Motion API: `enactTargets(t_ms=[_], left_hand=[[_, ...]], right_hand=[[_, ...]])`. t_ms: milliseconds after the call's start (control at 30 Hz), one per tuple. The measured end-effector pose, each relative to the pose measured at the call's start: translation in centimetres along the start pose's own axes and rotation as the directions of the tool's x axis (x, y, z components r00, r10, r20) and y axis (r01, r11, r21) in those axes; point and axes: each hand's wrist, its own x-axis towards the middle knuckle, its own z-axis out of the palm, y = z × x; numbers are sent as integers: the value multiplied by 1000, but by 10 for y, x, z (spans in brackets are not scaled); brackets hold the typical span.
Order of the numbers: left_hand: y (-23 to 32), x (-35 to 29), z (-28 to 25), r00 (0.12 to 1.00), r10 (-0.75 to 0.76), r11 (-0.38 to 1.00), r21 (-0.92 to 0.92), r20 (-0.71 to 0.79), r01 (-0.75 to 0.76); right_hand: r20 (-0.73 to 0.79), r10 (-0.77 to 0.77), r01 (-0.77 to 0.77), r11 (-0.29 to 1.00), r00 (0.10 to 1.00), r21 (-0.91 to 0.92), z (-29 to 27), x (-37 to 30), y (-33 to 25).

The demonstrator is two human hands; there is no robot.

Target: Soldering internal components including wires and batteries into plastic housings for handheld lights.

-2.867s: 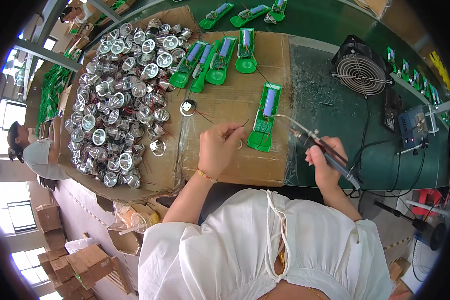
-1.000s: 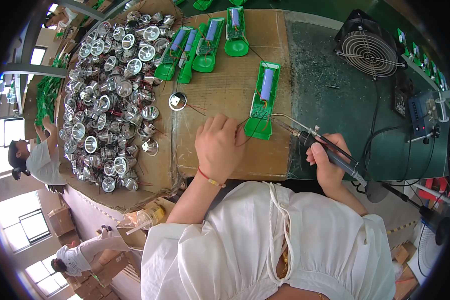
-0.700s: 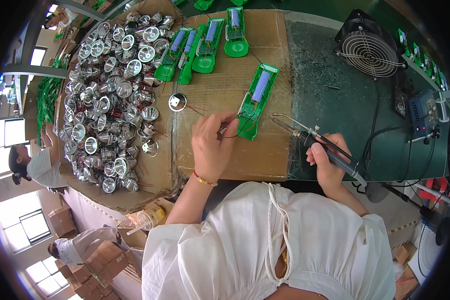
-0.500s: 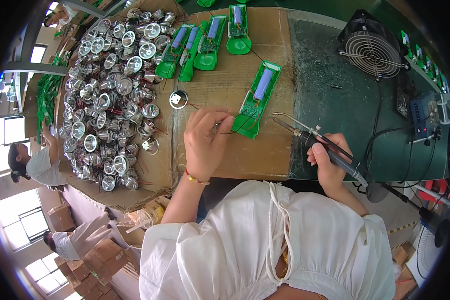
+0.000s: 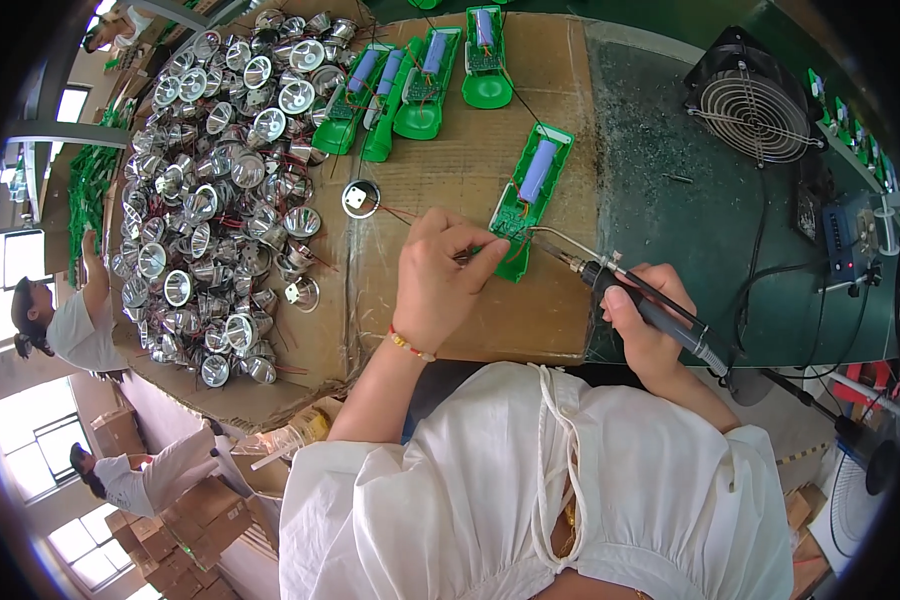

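My right hand (image 5: 652, 318) grips a soldering iron (image 5: 660, 318) with a thin metal feed tube along it. The iron's tip is at the lower part of a circuit board (image 5: 511, 220) inside a green plastic housing (image 5: 562, 150), which also holds a purple battery cell (image 5: 537, 172). Over the lower left end of that housing, my left hand (image 5: 445, 262) pinches a thin wire against the board; the fingertips partly hide it. Left of this hand lies a single reflector cup (image 5: 360, 199), its wires running toward the fingers.
Many silvery reflector cups (image 5: 202, 203) are heaped on the left. Several green housings with battery cells (image 5: 432, 55) lie at the back. A fan with a wire guard (image 5: 753, 115) stands at the far right, near a blue soldering station (image 5: 844, 235). Another person (image 5: 70, 315) works beyond the heap.
My left hand has moved right, onto the housing's lower end. My right hand has brought the soldering iron left, its tip now at the board.
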Motion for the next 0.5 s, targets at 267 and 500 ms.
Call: enactTargets(t_ms=[267, 500], left_hand=[[-3, 8, 4, 997, 1, 1000, -2, 74, -1], [-2, 9, 3, 994, -32, 999, -19, 108, 34]], right_hand=[[30, -4, 6, 998, 1000, -64, 6, 7, 1], [39, -12, 16, 995, 999, -100, 7, 6, -7]])
